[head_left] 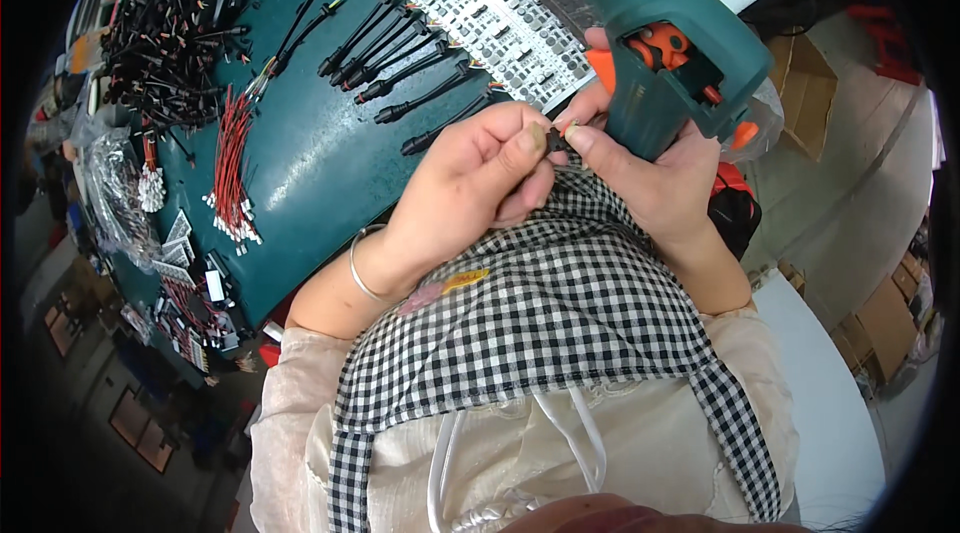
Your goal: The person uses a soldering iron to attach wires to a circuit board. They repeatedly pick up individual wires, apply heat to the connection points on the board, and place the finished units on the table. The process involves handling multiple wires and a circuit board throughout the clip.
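Note:
My left hand (490, 168) is closed, thumb against fingers, on a small black cable connector (557, 141) just above my lap. My right hand (655, 173) meets it there, its thumb tip and forefinger at the same small piece. The same right hand is wrapped round the lower part of a dark green pistol-shaped tool (640, 98) with orange parts, which hides some of its fingers. What exactly lies between the fingertips is partly covered. Beyond my left hand, several black cables with connectors (400, 48) lie in a row on the green table (310, 148).
White circuit board panels (490, 18) lie beyond the hands. At left are a bundle of red wires with white plugs (235, 163), a heap of black cables (165, 58) and clear plastic bags (115, 168). A cardboard box (800, 83) stands at right.

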Available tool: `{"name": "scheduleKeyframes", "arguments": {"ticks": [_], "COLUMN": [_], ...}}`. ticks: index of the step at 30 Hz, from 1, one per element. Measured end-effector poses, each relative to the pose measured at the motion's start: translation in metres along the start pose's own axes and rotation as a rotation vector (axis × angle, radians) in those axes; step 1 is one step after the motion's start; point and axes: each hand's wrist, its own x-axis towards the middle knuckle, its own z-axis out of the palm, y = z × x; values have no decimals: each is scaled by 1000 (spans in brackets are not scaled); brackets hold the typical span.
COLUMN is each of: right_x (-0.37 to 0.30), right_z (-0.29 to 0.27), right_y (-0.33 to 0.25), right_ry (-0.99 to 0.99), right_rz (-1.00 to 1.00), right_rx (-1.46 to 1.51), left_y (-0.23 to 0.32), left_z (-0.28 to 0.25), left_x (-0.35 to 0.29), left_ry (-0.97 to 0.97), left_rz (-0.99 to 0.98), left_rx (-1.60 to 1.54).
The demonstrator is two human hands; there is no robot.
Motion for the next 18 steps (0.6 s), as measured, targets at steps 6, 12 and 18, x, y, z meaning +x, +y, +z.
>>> {"name": "scheduleKeyframes", "arguments": {"ticks": [6,12,18], "right_x": [-2,-4,-6], "right_z": [1,1,1], "right_y": [-1,-1,4], "right_ry": [10,14,22], "right_rz": [-4,2,-30], "right_rx": [-33,-2,-3], "left_y": [-7,4,4], "left_z": [4,6,6], "left_x": [-1,-4,-4], "left_ry": [151,144,135], "left_rz": [338,167,153], "left_rx": [668,609,611]}}
